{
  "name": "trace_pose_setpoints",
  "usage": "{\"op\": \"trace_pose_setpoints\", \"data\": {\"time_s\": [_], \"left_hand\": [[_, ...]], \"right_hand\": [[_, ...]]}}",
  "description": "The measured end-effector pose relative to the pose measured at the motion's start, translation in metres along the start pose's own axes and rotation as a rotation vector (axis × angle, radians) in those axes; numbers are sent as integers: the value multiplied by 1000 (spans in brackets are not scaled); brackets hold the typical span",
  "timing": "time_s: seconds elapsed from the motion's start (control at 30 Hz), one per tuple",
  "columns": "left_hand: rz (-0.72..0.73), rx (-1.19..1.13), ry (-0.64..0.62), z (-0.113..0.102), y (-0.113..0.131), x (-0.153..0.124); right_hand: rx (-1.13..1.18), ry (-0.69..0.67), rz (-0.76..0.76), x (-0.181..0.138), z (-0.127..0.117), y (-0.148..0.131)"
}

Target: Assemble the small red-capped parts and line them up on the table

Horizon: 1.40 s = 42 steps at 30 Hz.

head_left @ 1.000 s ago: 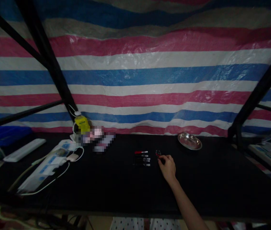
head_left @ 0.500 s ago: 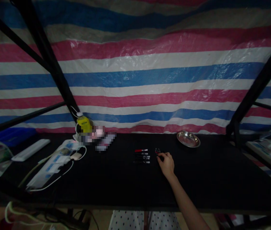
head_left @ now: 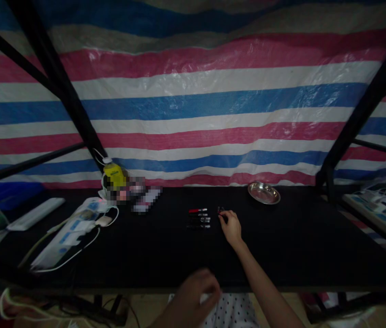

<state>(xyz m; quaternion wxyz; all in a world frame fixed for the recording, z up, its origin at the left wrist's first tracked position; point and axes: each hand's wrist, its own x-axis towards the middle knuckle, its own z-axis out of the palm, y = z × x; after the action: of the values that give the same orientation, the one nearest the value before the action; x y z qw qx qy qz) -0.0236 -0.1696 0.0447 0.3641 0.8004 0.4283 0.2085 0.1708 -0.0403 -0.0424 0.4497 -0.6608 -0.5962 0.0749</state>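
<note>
Small item at tip of right hand; half-curled, cannot tell if gripping

A small dark, red-flecked piece lay partly hidden at my right hand's fingertips; left of it, a slender red silver-tipped rod and three black silver-tipped rods lay side by side.
</note>
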Motion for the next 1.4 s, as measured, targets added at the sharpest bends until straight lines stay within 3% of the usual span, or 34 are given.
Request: {"op": "trace_pose_setpoints", "data": {"time_s": [0.03, 0.13, 0.23, 0.33, 0.47, 0.73, 0.97, 1.2, 1.4], "left_hand": [[9, 12, 13, -3, -2, 24], [30, 321, 253, -7, -8, 93], [55, 522, 240, 1, -19, 143], [44, 593, 197, 16, -32, 168], [43, 637, 210, 29, -49, 176], [177, 643, 364, 35, -65, 173], [225, 670, 342, 38, -69, 174], [248, 601, 374, 39, -71, 172], [356, 496, 368, 35, -63, 164]], "right_hand": [[40, 32, 12, 1, 1, 1], [143, 136, 63, 4, 2, 4], [181, 236, 65, 6, 2, 7], [170, 271, 68, 7, 1, 7], [152, 267, 78, 6, 0, 3], [154, 203, 45, 6, -2, 0], [231, 211, 111, 5, 0, 4], [265, 214, 84, 6, 0, 2], [484, 211, 146, 1, -2, -5]]}}
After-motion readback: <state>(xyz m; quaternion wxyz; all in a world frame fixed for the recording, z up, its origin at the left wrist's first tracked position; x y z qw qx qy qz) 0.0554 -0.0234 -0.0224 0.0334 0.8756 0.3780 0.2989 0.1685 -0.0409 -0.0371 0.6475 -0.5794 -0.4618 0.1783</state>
